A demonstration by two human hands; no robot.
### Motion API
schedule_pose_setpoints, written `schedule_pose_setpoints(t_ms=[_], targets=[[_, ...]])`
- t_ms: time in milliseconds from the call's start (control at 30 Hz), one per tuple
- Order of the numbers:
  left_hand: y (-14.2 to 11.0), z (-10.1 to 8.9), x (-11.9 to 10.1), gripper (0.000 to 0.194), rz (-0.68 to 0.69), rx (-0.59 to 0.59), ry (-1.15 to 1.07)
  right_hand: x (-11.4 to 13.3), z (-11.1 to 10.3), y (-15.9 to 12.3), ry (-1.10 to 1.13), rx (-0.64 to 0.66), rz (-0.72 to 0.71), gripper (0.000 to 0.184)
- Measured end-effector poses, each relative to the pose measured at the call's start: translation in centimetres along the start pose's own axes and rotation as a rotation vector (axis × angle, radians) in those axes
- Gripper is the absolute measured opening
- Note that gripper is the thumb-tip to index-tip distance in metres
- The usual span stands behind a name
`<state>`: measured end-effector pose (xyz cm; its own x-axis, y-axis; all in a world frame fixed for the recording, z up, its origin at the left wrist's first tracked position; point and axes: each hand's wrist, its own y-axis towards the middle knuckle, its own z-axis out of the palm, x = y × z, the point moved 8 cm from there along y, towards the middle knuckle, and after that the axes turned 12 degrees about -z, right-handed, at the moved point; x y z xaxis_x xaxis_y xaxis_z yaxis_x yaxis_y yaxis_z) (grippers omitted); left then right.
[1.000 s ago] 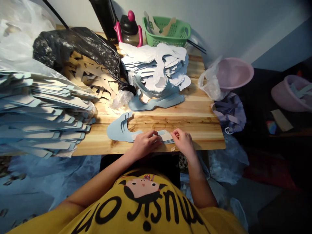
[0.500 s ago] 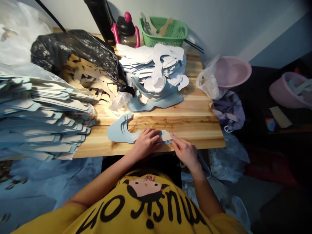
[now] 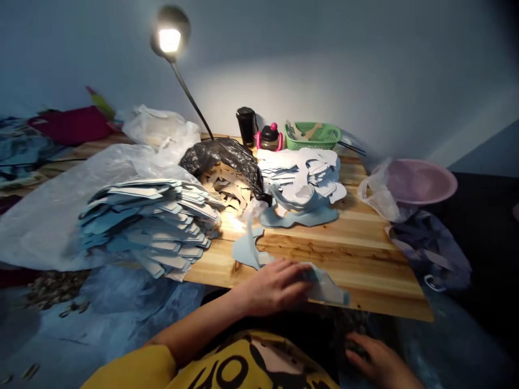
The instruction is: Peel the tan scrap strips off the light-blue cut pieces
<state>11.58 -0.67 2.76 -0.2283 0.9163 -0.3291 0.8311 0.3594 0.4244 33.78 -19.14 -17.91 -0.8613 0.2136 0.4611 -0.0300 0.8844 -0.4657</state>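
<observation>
My left hand (image 3: 279, 286) is closed over a pale blue shoe-upper-like cut piece (image 3: 326, 286) at the table's front edge. The piece sticks out to the right of my fingers and looks blurred. Left of that hand, more curved blue pieces (image 3: 243, 249) lie on the wood, and one thin strip stands up from them. My right hand (image 3: 377, 356) is off the table, low at the right beyond the front edge. Its visible fingers are stretched and slightly apart, with nothing seen in them.
On the wooden table (image 3: 365, 259) are a large stack of blue pieces (image 3: 162, 227), a black bag (image 3: 214, 154) with tan strips, white pieces (image 3: 300, 167), a green basket (image 3: 312, 135), a bottle (image 3: 270, 139) and a lit lamp (image 3: 170, 38). A pink basin (image 3: 421, 181) stands right.
My right hand has left the blue pieces and dropped down to the right, off the table. My left hand stays on them, and a strip now stands up. The view has tilted up and left.
</observation>
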Motion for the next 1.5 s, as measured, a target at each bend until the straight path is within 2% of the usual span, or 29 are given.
schedule_pose_setpoints(t_ms=[67,100,167,200,267,333,367,433,500,533,567,633,700,767,833,900,1000,1067,1200,1300,1400,1467,1500], targets=[[-0.3,-4.9,-1.9,0.020,0.099,-0.053,0.060,2.2,-1.6,0.8,0.105,0.011,-0.138,0.045],[-0.6,-7.5,-2.0,0.023,0.113,-0.094,0.089,3.6,-2.8,1.4,0.122,0.007,-0.189,0.046],[-1.3,-13.3,0.4,0.031,0.021,-0.263,0.152,7.2,-5.6,2.9,0.107,-0.018,-0.279,0.047],[-1.8,-15.8,2.5,0.037,-0.035,-0.316,0.218,9.4,-7.0,3.9,0.094,-0.038,-0.337,0.047],[-3.2,-20.5,7.4,0.040,-0.054,-0.420,0.320,14.2,-9.5,6.4,0.088,-0.096,-0.480,0.043],[-4.7,-24.1,14.0,0.044,-0.185,-0.443,0.376,19.5,-10.9,9.4,0.110,-0.101,-0.656,0.029],[-5.6,-25.7,16.8,0.043,-0.222,-0.476,0.389,21.9,-11.7,11.2,0.104,-0.155,-0.712,0.023],[-7.2,-27.1,21.3,0.040,-0.290,-0.456,0.356,26.2,-14.0,14.8,0.020,-0.371,-0.775,0.021],[-8.6,-26.9,23.3,0.036,-0.340,-0.452,0.351,30.0,-15.4,18.6,-0.154,-0.507,-0.772,0.019],[-9.2,-26.4,23.2,0.035,-0.359,-0.470,0.366,31.6,-15.8,20.8,-0.270,-0.520,-0.728,0.020],[-9.7,-25.5,22.5,0.033,-0.366,-0.493,0.385,32.9,-16.0,23.0,-0.377,-0.509,-0.666,0.022],[-10.0,-23.1,19.9,0.028,-0.341,-0.535,0.393,35.0,-16.9,26.7,-0.438,-0.509,-0.589,0.026],[-9.5,-19.9,17.2,0.026,-0.300,-0.505,0.331,36.2,-17.7,29.7,-0.465,-0.519,-0.502,0.032],[-8.8,-16.6,15.5,0.026,-0.300,-0.441,0.265,36.5,-18.5,31.6,-0.486,-0.529,-0.423,0.035],[-8.4,-13.8,15.0,0.024,-0.312,-0.388,0.208,36.4,-19.0,32.6,-0.501,-0.531,-0.377,0.033],[-8.5,-11.8,15.5,0.021,-0.364,-0.370,0.163,36.2,-19.5,32.5,-0.509,-0.540,-0.361,0.031],[-8.7,-10.3,17.0,0.020,-0.476,-0.430,0.078,36.0,-19.8,31.2,-0.513,-0.579,-0.390,0.037],[-8.6,-10.1,18.4,0.027,-0.577,-0.521,-0.048,36.3,-19.7,30.0,-0.516,-0.608,-0.443,0.041],[-7.6,-9.1,22.7,0.058,-0.872,-0.744,-0.498,37.1,-18.9,28.1,-0.510,-0.662,-0.545,0.049],[-5.9,-8.0,24.8,0.062,-0.909,-0.851,-0.751,36.7,-19.2,27.1,-0.411,-0.710,-0.548,0.048],[-4.4,-7.4,26.0,0.065,-0.861,-0.859,-0.801,34.2,-21.4,25.9,-0.276,-0.828,-0.440,0.043],[-4.0,-6.8,26.5,0.068,-0.875,-0.815,-0.782,31.4,-23.2,24.7,-0.059,-0.925,-0.392,0.038],[-3.9,-6.7,26.6,0.068,-0.884,-0.788,-0.753,30.0,-23.8,24.2,0.109,-0.943,-0.413,0.036]])
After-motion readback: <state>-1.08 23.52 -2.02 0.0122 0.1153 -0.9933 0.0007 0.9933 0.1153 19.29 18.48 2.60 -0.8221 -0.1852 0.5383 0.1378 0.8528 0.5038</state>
